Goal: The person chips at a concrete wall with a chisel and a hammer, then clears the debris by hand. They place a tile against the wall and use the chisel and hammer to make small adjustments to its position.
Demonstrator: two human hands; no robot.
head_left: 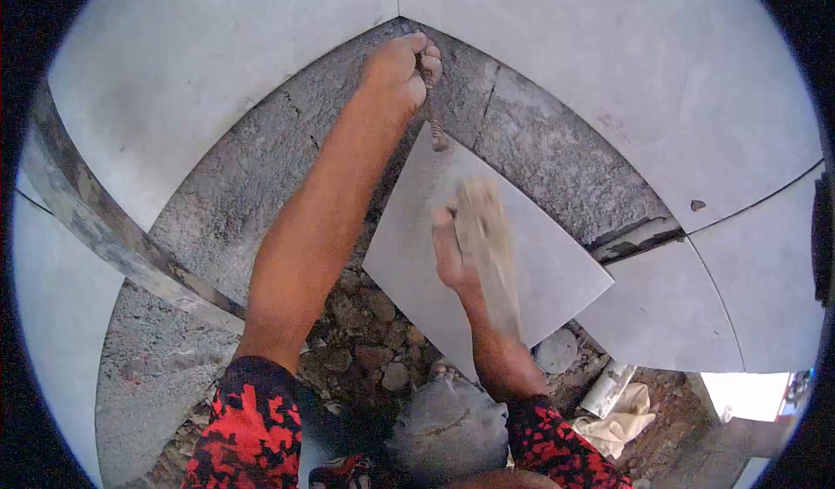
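My left hand is closed in a fist around a short, rusty ribbed steel bar. The bar's lower end meets the upper corner of a loose grey tile. Over the middle of that tile, my right hand grips a piece of wood, blurred by motion. Its wide end lies a little below the bar's tip in this view. The fingers on the wood's far side are hidden. Beneath and beside the tile lies rough grey mortar.
Large laid tiles surround the mortar. Broken stone rubble lies below the tile, with a grey cloth-like shape nearer me. A long, mortar-stained board crosses the left side. At lower right are a white cylinder and a pale cloth.
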